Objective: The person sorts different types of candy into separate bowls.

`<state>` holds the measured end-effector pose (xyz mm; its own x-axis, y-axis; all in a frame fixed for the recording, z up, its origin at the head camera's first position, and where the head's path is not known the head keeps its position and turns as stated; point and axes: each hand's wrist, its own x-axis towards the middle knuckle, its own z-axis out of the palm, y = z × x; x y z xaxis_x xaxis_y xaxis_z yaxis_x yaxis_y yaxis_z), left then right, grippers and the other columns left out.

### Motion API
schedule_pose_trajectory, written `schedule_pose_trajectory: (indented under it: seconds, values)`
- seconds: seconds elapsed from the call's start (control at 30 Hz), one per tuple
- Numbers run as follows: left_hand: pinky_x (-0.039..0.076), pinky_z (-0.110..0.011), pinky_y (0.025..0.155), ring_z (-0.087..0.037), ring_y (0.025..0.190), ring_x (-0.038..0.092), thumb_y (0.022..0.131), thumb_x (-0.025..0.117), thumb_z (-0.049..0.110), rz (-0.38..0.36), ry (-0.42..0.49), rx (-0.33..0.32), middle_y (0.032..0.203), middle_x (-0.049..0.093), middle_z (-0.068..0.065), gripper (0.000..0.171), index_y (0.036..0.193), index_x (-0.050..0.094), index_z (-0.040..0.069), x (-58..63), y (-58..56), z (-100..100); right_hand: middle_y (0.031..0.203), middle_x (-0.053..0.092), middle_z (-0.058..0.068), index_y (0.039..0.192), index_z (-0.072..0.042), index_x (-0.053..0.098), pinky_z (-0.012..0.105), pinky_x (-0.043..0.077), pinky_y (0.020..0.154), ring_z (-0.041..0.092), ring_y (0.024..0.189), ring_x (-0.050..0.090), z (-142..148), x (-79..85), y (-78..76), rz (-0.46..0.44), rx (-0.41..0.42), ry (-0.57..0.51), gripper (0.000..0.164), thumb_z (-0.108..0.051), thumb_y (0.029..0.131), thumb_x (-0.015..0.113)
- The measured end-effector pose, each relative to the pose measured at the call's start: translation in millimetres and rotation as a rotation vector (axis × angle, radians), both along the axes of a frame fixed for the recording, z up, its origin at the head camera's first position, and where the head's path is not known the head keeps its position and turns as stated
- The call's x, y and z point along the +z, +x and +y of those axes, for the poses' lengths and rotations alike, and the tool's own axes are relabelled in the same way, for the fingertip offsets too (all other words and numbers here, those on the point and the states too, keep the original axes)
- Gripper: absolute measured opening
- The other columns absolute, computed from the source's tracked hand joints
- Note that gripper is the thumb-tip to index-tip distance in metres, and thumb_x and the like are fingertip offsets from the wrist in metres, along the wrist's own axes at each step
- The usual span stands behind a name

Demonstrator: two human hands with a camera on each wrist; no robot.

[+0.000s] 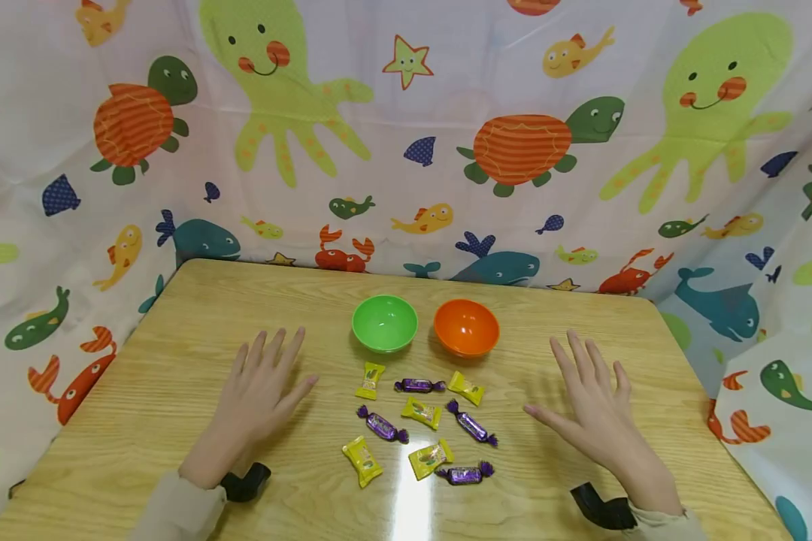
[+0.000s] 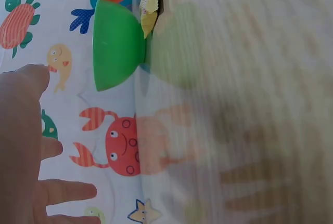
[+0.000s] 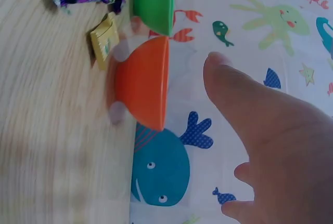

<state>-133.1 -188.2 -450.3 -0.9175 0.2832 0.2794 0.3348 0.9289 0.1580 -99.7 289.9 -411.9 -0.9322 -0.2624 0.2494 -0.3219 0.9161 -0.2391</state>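
My left hand (image 1: 256,398) hovers over the table left of the candies, its fingers spread and holding nothing. On the other side my right hand (image 1: 595,413) is also spread and holds nothing. Between them lie several yellow-wrapped candies (image 1: 422,412) and several purple twist-wrapped candies (image 1: 382,425), loosely scattered. Behind the candies stand a green bowl (image 1: 385,324) and, to its right, an orange bowl (image 1: 467,328). Both bowls look bare inside. In the left wrist view the green bowl (image 2: 117,44) is nearest the thumb; in the right wrist view the orange bowl (image 3: 143,83) is.
The light wooden table (image 1: 176,338) has rounded back corners. A white curtain (image 1: 379,188) printed with sea animals hangs along its back and sides. Black straps (image 1: 246,482) show at both wrists, below beige sleeves. A bright reflection crosses the table's front middle.
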Motion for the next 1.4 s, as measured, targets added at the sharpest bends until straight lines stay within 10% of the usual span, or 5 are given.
schedule_pose_trajectory:
  seconds: [0.73, 1.1, 1.4]
  values:
    - [0.024, -0.058, 0.114, -0.040, 0.141, 0.032, 0.092, 0.056, 0.064, -0.164, 0.262, -0.169, 0.156, 0.036, -0.017, 0.090, 0.156, 0.027, 0.008, 5.3, -50.3, 29.3, 0.162, 0.022, 0.015, 0.159, -0.015, 0.019, 0.069, 0.003, 0.107, 0.043, 0.145, 0.016, -57.2, 23.8, -23.2, -0.037, 0.181, -0.215, 0.093, -0.037, 0.089, 0.075]
    - [0.023, -0.055, 0.115, -0.034, 0.146, 0.025, 0.083, 0.065, 0.069, -0.326, 0.407, -0.201, 0.161, 0.025, -0.014, 0.107, 0.159, 0.019, 0.009, -13.0, -80.8, 48.5, 0.159, 0.031, 0.007, 0.158, -0.015, 0.024, 0.063, 0.003, 0.112, 0.030, 0.145, 0.025, -100.9, 34.6, -36.7, -0.064, 0.316, -0.251, 0.085, -0.038, 0.092, 0.072]
    - [0.017, -0.054, 0.117, -0.030, 0.149, 0.015, 0.079, 0.083, 0.046, -0.452, 0.666, -0.303, 0.165, 0.013, -0.011, 0.116, 0.161, 0.008, 0.013, -29.8, -100.1, 61.7, 0.139, 0.054, 0.009, 0.136, -0.008, 0.058, 0.048, 0.040, 0.107, 0.027, 0.131, 0.047, -137.7, 32.6, -48.2, -0.081, 0.537, -0.320, 0.047, -0.017, 0.092, 0.073]
